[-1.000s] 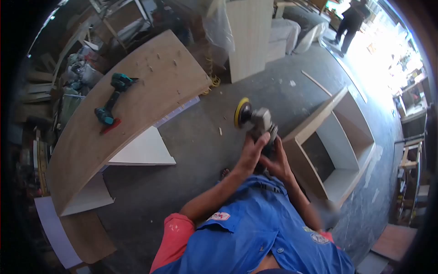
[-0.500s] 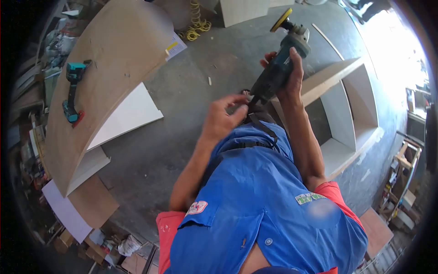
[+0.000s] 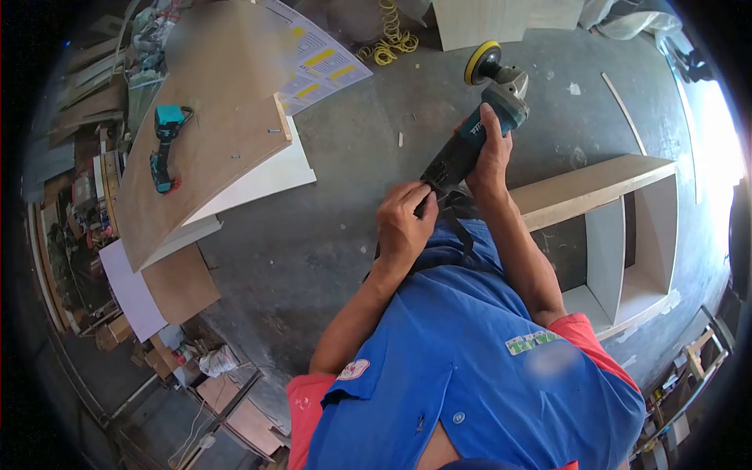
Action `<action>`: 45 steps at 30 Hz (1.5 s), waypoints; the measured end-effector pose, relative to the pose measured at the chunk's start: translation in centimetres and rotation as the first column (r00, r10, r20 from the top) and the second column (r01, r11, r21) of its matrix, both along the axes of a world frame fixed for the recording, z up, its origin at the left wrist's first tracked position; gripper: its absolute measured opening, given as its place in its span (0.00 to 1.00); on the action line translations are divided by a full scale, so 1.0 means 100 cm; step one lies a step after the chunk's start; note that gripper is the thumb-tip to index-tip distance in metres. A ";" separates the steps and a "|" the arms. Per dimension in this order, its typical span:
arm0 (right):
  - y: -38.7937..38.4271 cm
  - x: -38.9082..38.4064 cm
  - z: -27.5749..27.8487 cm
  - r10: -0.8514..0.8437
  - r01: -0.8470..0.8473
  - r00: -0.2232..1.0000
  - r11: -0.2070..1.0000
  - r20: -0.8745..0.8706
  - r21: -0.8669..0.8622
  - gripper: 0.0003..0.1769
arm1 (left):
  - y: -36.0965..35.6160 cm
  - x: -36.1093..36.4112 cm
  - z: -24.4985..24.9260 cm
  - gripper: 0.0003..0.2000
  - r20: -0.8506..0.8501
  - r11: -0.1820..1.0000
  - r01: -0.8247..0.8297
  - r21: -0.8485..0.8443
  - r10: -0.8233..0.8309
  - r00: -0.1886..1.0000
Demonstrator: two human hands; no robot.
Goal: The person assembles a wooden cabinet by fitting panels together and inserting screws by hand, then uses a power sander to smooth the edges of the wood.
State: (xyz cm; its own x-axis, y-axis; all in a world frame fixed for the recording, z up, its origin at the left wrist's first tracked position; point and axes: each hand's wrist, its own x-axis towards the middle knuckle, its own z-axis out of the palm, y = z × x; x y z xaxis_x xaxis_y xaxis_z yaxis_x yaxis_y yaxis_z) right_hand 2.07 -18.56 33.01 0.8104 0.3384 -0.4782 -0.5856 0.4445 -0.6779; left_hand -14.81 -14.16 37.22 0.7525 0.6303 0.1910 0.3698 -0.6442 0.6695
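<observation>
An angle grinder with a dark teal body and a yellow-edged round pad is raised in front of my waist, its pad end pointing up and away. My right hand is wrapped round the body from the right side. At the grinder's rear end, my left hand is closed, thumb and fingers pinching where the black cord comes out. Exactly what lies between those left fingertips is partly hidden. Black cord or strap hangs by my blue shirt.
A curved wooden panel at left bears a teal cordless tool. To the right, a wooden frame unit lies on the grey floor. A coiled yellow hose and printed sheets are at the back.
My left hand has closed onto the grinder's rear end from loosely spread, blurred fingers. The grinder's pad has turned to face more toward me. The view has shifted a little.
</observation>
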 end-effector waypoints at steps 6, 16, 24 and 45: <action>-0.007 0.027 -0.014 0.094 -0.091 0.994 0.994 -0.055 0.062 0.22 | 0.081 -0.044 -0.058 0.24 0.151 0.464 -0.164 -0.871 0.569 0.808; -0.050 -0.008 0.004 0.313 -0.314 0.926 0.949 -0.211 0.032 0.26 | 0.224 -0.078 -0.069 0.41 0.734 0.463 0.627 -0.627 0.621 0.275; -0.054 -0.079 -0.005 0.342 -0.379 0.919 0.902 -0.198 -0.204 0.29 | 0.272 -0.094 -0.116 0.49 0.806 0.662 0.472 -0.583 0.398 0.437; 0.074 -0.114 -0.029 0.774 -0.775 0.632 0.631 0.039 0.035 0.33 | 0.292 -0.089 -0.106 0.46 0.843 0.799 0.393 -0.455 0.244 0.480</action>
State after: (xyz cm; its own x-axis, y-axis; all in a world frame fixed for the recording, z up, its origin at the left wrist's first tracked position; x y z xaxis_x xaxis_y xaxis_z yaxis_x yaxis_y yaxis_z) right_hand -9.32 -11.16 30.06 0.2488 0.8657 -0.4343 -0.7161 -0.1374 -0.6843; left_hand -23.70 15.08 26.66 0.4591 0.7922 0.4020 -0.6008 -0.0565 0.7974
